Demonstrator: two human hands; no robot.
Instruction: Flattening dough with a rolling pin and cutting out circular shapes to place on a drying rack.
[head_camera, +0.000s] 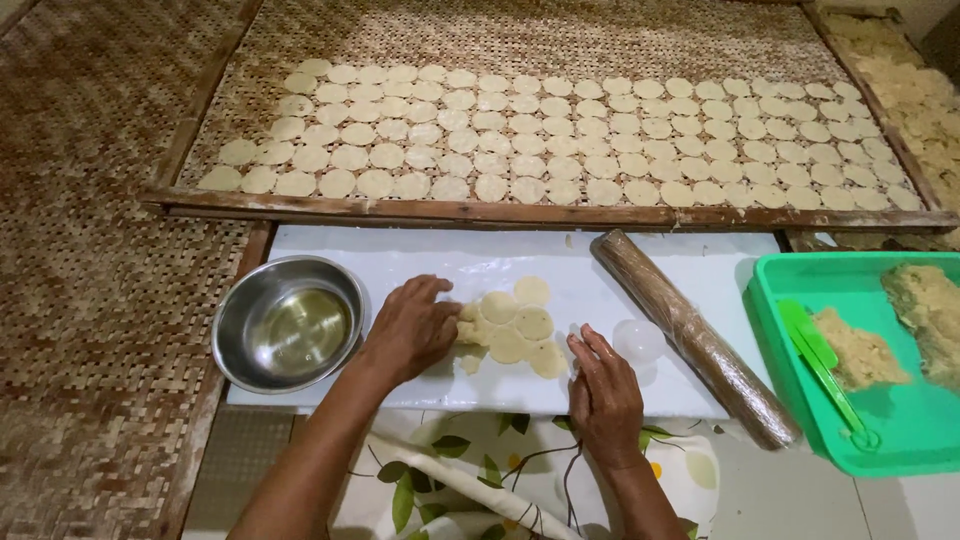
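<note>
A: Which containers appear, and with what contents?

B: A steel bowl (288, 322) at the left edge of the white board (700, 270); it shows only a sheen at the bottom, and whether that is liquid cannot be told. At right, a green plastic tray (900, 430) holds two lumps of coarse dough (860, 350) and a green spatula (825, 365). Beyond the board, a wood-framed woven drying rack (500, 40) carries rows of pale dough discs (560, 140).

A: How are the arms posed?

B: Both forearms enter from the lower edge. The left hand (410, 330) lies palm down on the board, just right of the bowl. The right hand (603, 395) rests near the board's front edge.

A: And the hands themselves?

B: The left hand's fingers (435, 290) are spread and flat, their tips touching the cluster of cut discs (515, 325) at mid-board; it clasps nothing. The right hand is loosely extended, fingers together, fingertips just beside the cluster, holding nothing. A clear round cutter (638, 340) sits just beside that hand, and a wrapped rolling pin (690, 335) lies diagonally to its right.
</note>
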